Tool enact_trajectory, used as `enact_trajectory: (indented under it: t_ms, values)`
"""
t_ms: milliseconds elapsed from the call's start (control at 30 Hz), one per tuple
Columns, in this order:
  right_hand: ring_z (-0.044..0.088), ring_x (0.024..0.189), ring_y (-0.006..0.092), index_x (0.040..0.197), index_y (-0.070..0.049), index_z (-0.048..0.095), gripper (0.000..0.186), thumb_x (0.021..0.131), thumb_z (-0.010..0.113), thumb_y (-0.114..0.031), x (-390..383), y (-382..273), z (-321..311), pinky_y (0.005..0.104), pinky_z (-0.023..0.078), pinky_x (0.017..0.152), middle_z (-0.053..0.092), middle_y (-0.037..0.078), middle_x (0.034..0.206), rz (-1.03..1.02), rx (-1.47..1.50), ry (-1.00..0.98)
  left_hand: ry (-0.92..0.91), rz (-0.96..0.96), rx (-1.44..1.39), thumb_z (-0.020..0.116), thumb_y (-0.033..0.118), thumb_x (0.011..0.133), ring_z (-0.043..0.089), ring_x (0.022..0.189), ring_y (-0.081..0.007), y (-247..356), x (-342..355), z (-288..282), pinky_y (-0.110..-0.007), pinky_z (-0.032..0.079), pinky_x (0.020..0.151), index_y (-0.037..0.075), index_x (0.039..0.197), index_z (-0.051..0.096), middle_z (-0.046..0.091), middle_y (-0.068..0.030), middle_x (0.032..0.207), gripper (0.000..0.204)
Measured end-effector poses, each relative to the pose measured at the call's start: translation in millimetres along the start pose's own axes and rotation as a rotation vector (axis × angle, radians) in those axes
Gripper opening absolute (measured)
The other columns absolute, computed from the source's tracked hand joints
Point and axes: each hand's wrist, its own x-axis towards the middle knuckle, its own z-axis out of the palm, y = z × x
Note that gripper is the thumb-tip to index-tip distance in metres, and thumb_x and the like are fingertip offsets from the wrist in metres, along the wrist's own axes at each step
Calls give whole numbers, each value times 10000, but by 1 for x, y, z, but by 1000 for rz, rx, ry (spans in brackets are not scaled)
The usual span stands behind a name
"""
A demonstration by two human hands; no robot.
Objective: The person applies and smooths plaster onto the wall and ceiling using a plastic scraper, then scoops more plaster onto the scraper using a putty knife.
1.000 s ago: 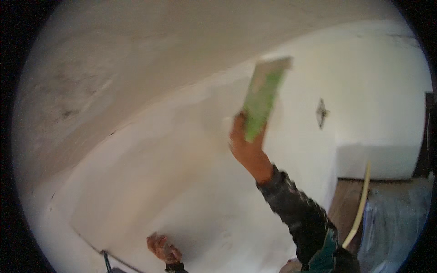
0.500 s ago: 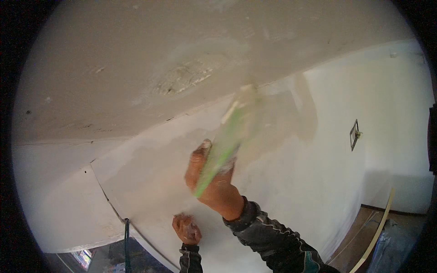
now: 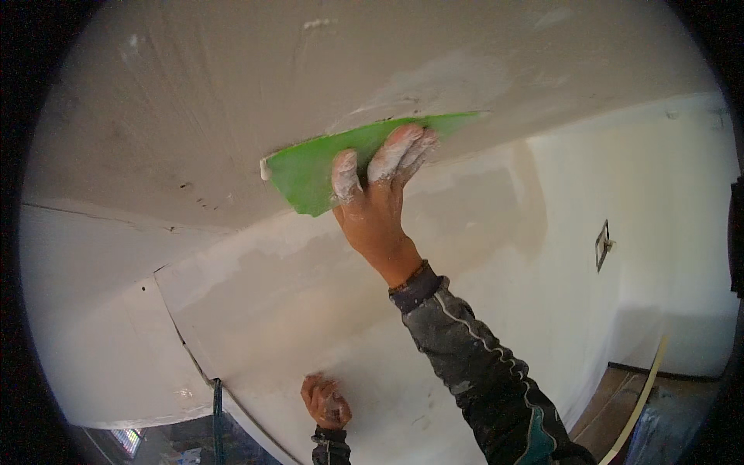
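Green plastic spreader blade [image 3: 325, 163] sits upper centre of the frame, its long edge pressed flat against the grey ceiling [image 3: 194, 101], running from a white-tipped corner at left to a thin point at right. Right hand [image 3: 376, 205] grips it from below: fingers [image 3: 394, 151] spread across the blade face, caked in white compound, thumb side at the lower edge; forearm in a dark patterned sleeve [image 3: 480, 364] rises from the lower right of the frame. Just above the blade's right half there's a paler smeared patch of filler [image 3: 434, 77] on the ceiling. A few dark specks on the ceiling left of the blade. Left hand [image 3: 325, 401] is low at bottom centre, well apart from the blade, fingers curled closed into a loose fist, dusted white; can't tell whether anything is inside it. It sits against the white wall [image 3: 325, 310], which fills the middle band and shows a slightly darker skimmed area under the ceiling line. A joint line [image 3: 182, 325] runs down the wall at lower left. Right of frame: small wall box or switch plate [image 3: 603, 244] on the far wall, a pale strip [image 3: 639, 403] leaning at the lower right corner near brown floor [image 3: 604, 418]. Dark opening at the bottom left, contents too small to tell.
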Motion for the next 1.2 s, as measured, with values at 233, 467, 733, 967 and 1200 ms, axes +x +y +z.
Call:
enact_trajectory:
  t_ms: [233, 467, 733, 967, 1200]
  values:
    - [-35, 1376, 645, 1525, -238, 152, 817, 877, 622, -73, -72, -9, -19, 814, 56, 989, -34, 383, 1531, 54, -111, -417, 60, -260, -86, 514, 393, 895, 509, 1153, -395, 13, -2, 21, -523, 429, 972, 30, 961, 667, 632, -176, 1060, 398]
    - [-13, 1408, 592, 1537, -154, 144, 853, 824, 608, -86, -11, -53, -99, 759, 38, 1058, -2, 336, 1554, 501, 359, -169, 7, -13, 6, 502, 359, 900, 491, 1169, -415, 2, 3, 8, -536, 412, 975, 33, 991, 660, 637, -165, 1048, 374]
    - [-94, 1401, 591, 1553, -111, 43, 978, 766, 623, -81, 51, -115, -83, 725, 13, 1081, -117, 326, 1557, 702, 667, -62, 60, -191, -128, 567, 206, 798, 534, 1114, -403, 12, 5, 14, -527, 423, 961, 61, 970, 648, 657, -140, 1023, 238]
    - [13, 1377, 646, 1527, -332, 235, 800, 857, 592, -80, -8, -93, -33, 829, 72, 988, -4, 292, 1581, 321, 212, -266, 65, -44, -70, 548, 211, 814, 528, 1112, -400, 15, 11, 13, -531, 411, 983, 70, 973, 634, 650, -136, 1011, 229]
    - [41, 1389, 623, 1491, -438, 259, 663, 953, 526, -157, -39, -26, -68, 832, 44, 986, 47, 290, 1579, 237, 139, -178, 35, -55, -1, 537, 292, 859, 543, 1106, -395, 5, 8, 10, -532, 401, 999, 57, 936, 628, 651, -137, 973, 264]
